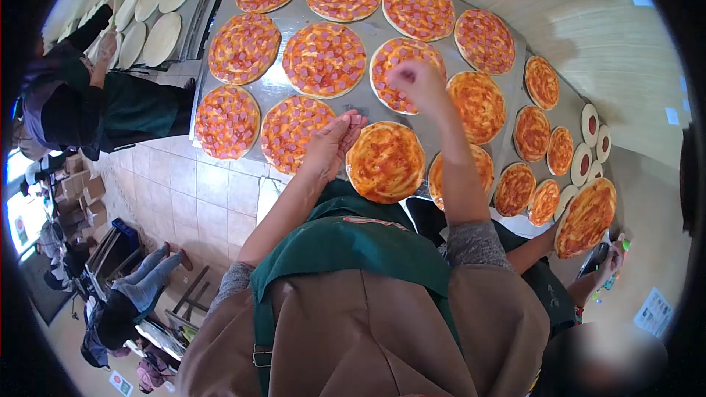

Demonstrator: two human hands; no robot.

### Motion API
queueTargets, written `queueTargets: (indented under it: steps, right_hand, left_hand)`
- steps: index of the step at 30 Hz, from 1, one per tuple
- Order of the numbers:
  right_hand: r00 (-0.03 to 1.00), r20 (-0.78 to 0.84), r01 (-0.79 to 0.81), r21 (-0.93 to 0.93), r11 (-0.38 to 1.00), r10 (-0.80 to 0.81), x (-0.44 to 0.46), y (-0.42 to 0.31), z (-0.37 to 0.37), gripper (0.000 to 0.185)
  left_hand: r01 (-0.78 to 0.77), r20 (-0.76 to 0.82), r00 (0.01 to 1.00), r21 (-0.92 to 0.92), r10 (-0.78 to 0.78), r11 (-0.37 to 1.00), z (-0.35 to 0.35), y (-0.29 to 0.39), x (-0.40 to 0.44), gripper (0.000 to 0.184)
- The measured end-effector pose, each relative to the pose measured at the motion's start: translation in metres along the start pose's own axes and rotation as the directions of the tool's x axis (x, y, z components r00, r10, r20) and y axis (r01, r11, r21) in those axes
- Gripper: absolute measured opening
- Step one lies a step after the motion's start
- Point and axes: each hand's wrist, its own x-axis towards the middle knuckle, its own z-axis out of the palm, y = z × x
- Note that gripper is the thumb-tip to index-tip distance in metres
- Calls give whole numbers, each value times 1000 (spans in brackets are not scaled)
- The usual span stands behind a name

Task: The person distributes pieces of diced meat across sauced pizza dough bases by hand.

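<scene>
**Cubed-topping pizza (404, 50) under right grip (418, 82); left grip (340, 145) cups pink cubes (356, 119)**

We have the pizza mid-worktop (272, 77), pink cubes over orange-red sauce and pale streaks, pale crust rim. Right grip directly above it, fingers curled in, blurred; we can't tell if it pinches anything or touches the surface. Left grip palm up, half open, fingers bent into a cup around cubes, beside a cube-free sauced pizza (385, 162) at the near edge. Worktop is shiny grey metal with glare. We count eight more round pizzas with cubes, to the left and far side. Another sauced pizza (476, 108) sits just right of the right grip; one more is partly behind the forearm. Further right: smaller sauced rounds (531, 133), then pale discs (581, 164) with red centres.

Green apron (353, 246) over brown cloth, grey knit-look sleeve (478, 242); apron print too folded for us to read. Wall sheet (654, 312) carries print, too small to read. Co-worker at right holds up a sauced round (586, 218); another at far left reaches over bare dough discs (162, 38). Tiled floor (209, 184), cardboard boxes (90, 191) lower left.
</scene>
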Motion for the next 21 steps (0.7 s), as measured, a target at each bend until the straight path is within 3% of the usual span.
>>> queueTargets:
  steps: [1, 3, 6, 12, 15, 21]
  right_hand:
    - [989, 151, -15, 99, 995, 0, -14, -14, 13, 16]
    - [977, 212, -37, 38, 999, 28, -38, -44, 31, 15]
    - [996, 90, -12, 37, 999, 8, -48, -50, 46, 17]
    - [999, 37, 31, -59, 998, -29, -57, -45, 46, 13]
    - [967, -23, 238, -262, 935, -253, -59, -40, 46, 10]
    - [947, -73, 290, -227, 930, -313, -68, -35, 49, 9]
  left_hand:
    - [-10, 5, 1000, -2, 10, 1000, -1, -1, 2, 32]
    - [-37, 31, 999, 1, 37, 999, 0, -3, 7, 30]
    - [-70, 57, 996, 25, 68, 997, -3, -5, 12, 28]
    - [-74, 50, 996, 120, 69, 990, -2, -8, 11, 26]
    - [-60, 49, 997, 123, 55, 991, -4, -10, 11, 26]
    - [16, 59, 998, 45, -19, 999, -15, -19, 14, 24]
